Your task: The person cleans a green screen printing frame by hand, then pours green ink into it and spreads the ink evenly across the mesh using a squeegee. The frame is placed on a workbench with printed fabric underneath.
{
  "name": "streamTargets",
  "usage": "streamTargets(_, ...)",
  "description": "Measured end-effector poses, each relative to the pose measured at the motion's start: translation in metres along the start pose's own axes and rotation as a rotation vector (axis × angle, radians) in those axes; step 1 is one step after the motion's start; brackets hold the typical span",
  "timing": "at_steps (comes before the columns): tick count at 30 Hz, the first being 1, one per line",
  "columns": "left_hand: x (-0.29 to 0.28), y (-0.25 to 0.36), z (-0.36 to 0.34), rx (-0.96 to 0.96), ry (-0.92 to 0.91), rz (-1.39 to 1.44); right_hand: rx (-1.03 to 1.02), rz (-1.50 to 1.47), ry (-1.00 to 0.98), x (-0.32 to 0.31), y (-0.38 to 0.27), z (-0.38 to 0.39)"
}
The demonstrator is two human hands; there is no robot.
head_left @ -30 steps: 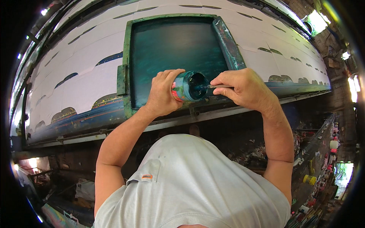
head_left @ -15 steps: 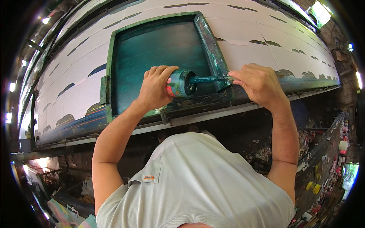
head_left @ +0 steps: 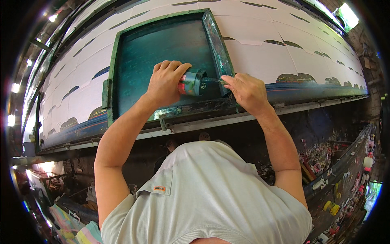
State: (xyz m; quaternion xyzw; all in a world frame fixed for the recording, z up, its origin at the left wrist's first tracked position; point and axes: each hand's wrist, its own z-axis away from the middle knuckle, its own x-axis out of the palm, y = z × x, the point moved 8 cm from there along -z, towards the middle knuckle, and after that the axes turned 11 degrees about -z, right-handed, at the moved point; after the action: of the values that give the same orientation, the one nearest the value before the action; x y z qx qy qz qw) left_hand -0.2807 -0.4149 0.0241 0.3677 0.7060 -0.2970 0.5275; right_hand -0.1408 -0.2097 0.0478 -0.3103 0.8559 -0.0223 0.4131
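My left hand (head_left: 165, 83) is wrapped round a paint can (head_left: 189, 83) smeared with dark green, tipped on its side with its mouth facing right. In my right hand (head_left: 248, 92) is the handle of a thin paint-coated stirring tool (head_left: 213, 81). Its far end lies at or inside the can's mouth, so its shape there is hidden. Both hands are above the lower right part of a printing screen (head_left: 166, 44), whose dark green mesh sits in a paint-stained frame (head_left: 217, 42).
Under the screen stretches a long table covered with white panels (head_left: 256, 57), with dark curved gaps between them. A metal rail (head_left: 215, 123) runs along its near edge. Behind me at the lower right are a paint-spattered ledge (head_left: 341, 162) and a yellow roll-like object (head_left: 331, 207).
My right hand has come left towards the can, bringing the tool's end closer to or into its mouth. The can remains tipped in my left hand.
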Motion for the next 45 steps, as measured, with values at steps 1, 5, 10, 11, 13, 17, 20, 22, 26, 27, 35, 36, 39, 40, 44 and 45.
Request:
streamTargets(1, 0.000, 0.001, -0.003, 0.008, 0.002, -0.006, 0.013, 0.018, -0.002, 0.000, 0.004, 0.002)
streamTargets(5, 0.001, 0.009, -0.009, 0.040, -0.002, -0.036, 0.042, 0.063, 0.008, -0.004, 0.012, 0.012)
streamTargets(10, 0.005, 0.021, -0.019, 0.065, 0.017, -0.031, 0.009, 0.017, 0.046, -0.007, 0.009, 0.020)
streamTargets(11, 0.005, 0.023, -0.022, 0.069, 0.021, -0.018, 0.004, 0.006, 0.053, -0.007, 0.008, 0.022)
streamTargets(13, 0.006, 0.028, -0.026, 0.075, 0.001, -0.037, 0.026, 0.030, 0.049, -0.005, 0.009, 0.024)
streamTargets(17, 0.009, 0.032, -0.030, 0.091, -0.001, -0.065, 0.063, 0.092, 0.047, -0.007, 0.015, 0.032)
streamTargets(20, 0.011, 0.035, -0.030, 0.128, 0.032, -0.127, 0.088, 0.119, 0.020, -0.009, 0.017, 0.041)
streamTargets(22, 0.016, 0.033, -0.029, 0.116, -0.026, -0.119, 0.081, 0.131, 0.024, -0.009, 0.016, 0.046)
streamTargets(26, 0.016, 0.030, -0.025, 0.125, -0.076, -0.158, 0.064, 0.181, 0.026, -0.004, 0.013, 0.057)
streamTargets(27, 0.015, 0.028, -0.023, 0.130, -0.084, -0.160, 0.071, 0.177, 0.037, -0.002, 0.010, 0.059)
streamTargets(35, 0.005, -0.005, 0.004, 0.179, -0.129, -0.242, 0.195, 0.192, 0.089, 0.036, -0.020, 0.052)
streamTargets(36, 0.003, -0.011, 0.009, 0.177, -0.136, -0.259, 0.206, 0.192, 0.086, 0.041, -0.024, 0.049)
streamTargets(39, -0.003, -0.027, 0.027, 0.183, -0.118, -0.315, 0.231, 0.188, 0.063, 0.057, -0.035, 0.039)
streamTargets(40, -0.006, -0.033, 0.033, 0.198, -0.084, -0.342, 0.234, 0.187, 0.054, 0.062, -0.039, 0.036)
streamTargets(44, -0.013, -0.061, 0.060, 0.202, -0.070, -0.380, 0.248, 0.153, 0.023, 0.087, -0.056, 0.023)
streamTargets(45, -0.013, -0.068, 0.068, 0.181, -0.096, -0.374, 0.251, 0.134, 0.020, 0.094, -0.061, 0.019)
